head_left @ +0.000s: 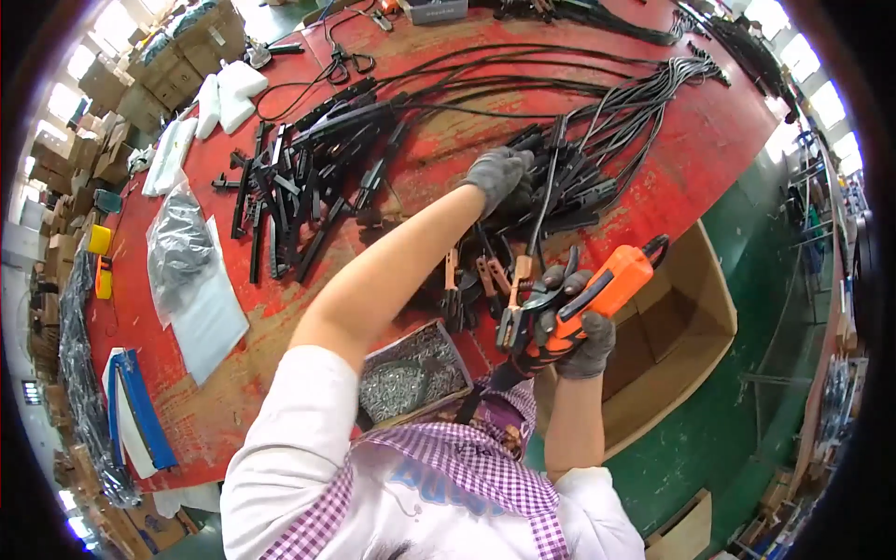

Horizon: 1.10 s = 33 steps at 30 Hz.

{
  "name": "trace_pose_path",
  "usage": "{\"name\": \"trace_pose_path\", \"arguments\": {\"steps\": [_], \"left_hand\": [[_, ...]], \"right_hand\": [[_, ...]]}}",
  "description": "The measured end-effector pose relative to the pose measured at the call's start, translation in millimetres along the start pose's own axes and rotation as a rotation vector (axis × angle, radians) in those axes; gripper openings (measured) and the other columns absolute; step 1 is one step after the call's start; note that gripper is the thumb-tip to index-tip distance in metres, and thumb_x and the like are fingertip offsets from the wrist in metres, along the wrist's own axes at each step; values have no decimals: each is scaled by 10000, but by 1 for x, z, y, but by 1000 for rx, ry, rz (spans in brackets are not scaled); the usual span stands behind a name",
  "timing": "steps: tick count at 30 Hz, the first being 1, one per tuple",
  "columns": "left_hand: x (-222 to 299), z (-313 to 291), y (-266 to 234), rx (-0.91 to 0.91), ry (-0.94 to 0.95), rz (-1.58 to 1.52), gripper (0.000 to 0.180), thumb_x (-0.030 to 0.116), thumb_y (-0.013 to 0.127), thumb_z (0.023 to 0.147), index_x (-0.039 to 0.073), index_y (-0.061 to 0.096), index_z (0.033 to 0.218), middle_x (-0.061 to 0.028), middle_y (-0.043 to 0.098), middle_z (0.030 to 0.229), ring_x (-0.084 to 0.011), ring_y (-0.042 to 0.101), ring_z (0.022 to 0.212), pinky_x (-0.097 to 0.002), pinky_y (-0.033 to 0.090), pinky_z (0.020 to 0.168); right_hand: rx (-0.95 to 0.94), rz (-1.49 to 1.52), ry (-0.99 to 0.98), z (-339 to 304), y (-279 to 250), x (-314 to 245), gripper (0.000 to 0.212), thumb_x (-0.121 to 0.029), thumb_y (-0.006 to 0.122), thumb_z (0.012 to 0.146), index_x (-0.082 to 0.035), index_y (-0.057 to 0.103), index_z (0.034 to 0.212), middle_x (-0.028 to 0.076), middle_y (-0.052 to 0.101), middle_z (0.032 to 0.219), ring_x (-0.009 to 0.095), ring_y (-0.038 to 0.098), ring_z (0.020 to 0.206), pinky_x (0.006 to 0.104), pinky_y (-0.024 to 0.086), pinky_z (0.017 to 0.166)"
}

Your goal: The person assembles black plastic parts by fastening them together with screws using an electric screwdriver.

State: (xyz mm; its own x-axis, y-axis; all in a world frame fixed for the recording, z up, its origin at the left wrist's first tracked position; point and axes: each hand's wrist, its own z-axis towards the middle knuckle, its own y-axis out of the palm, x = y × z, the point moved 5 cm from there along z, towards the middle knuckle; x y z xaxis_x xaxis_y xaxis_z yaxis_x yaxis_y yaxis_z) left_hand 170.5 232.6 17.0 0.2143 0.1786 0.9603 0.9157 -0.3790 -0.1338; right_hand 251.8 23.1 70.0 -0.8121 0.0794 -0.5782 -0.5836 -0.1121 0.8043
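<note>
Head view, clock face centred on the picture:

Item, orange-and-black hand tool [621,280]: located at 3 o'clock, slanted, its looped end raised toward 2 and its dark end lowered toward 5; gripped about the barrel by the gloved right hand [588,350]; judged moderately heavy, hard-shelled and stiff, not fragile; best taken by the dark-trimmed middle, where slipping seems least likely

Item, copper-and-black clamp [513,313]: found near centre, toward 4 o'clock, just beside the right fingers; whether it is also held cannot be told; judged stiff and sprung, best taken by its handles, with its trailing lead left slack

Item, black parts with leads [583,191]: heaped at 2 o'clock; reached by the gloved left hand [499,177] at 1, fingers bent over the heap's near-left edge; whether anything is grasped there cannot be told; parts judged rigid and light singly, leads bendable and apt to tangle, so single parts are best lifted by the body

Also listed: black bars [280,196], piled at 10; small silver pieces [397,387], boxed toward 7; open cardboard box [719,341], placed between 3 and 4; red table [205,425], spread beneath the heaps
</note>
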Motion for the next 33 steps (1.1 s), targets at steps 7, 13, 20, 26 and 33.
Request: {"name": "trace_pose_path", "arguments": {"steps": [7, 13, 20, 26, 33], "left_hand": [[12, 90, 37, 283, -45, 632, 542, 492, 363, 803, 24, 575, 972, -221, 557, 1014, -369, 512, 985, -444, 402, 831], [26, 82, 48, 93, -62, 768, 472, 420, 522, 717, 56, 582, 1012, -201, 563, 1027, -319, 548, 957, -405, 433, 811], [23, 8, 8, -282, -192, 374, 343, 260, 677, 613, 27, 630, 860, -104, 623, 816, -226, 602, 727, -371, 488, 637], [-44, -63, 6, -574, -419, -309, 226, 255, 619, 748, 40, 607, 817, -71, 602, 764, -166, 575, 679, -300, 481, 623], [-65, -119, 2, -597, -563, -876, 195, 277, 551, 804, 83, 558, 804, -65, 573, 699, -180, 567, 651, -295, 482, 626]], "right_hand": [[30, -69, 69, 1, 2, 4, 472, -211, 728, 600, -3, 477, 941, 164, 499, 1001, 242, 592, 644, 316, 512, 532], [65, -64, 167, -8, -20, 17, 454, -186, 723, 600, 7, 485, 934, 157, 500, 995, 247, 594, 642, 322, 508, 538], [39, 25, 135, -4, -6, 20, 433, -181, 705, 612, 3, 491, 939, 150, 484, 1000, 258, 593, 781, 314, 516, 590], [18, 22, 76, 1, -11, 34, 432, -168, 683, 664, 7, 472, 998, 166, 452, 1044, 282, 584, 829, 323, 526, 578], [22, -59, 79, -8, -1, 59, 378, -182, 625, 710, 2, 484, 1008, 186, 459, 1039, 222, 576, 618, 313, 511, 545]]}}
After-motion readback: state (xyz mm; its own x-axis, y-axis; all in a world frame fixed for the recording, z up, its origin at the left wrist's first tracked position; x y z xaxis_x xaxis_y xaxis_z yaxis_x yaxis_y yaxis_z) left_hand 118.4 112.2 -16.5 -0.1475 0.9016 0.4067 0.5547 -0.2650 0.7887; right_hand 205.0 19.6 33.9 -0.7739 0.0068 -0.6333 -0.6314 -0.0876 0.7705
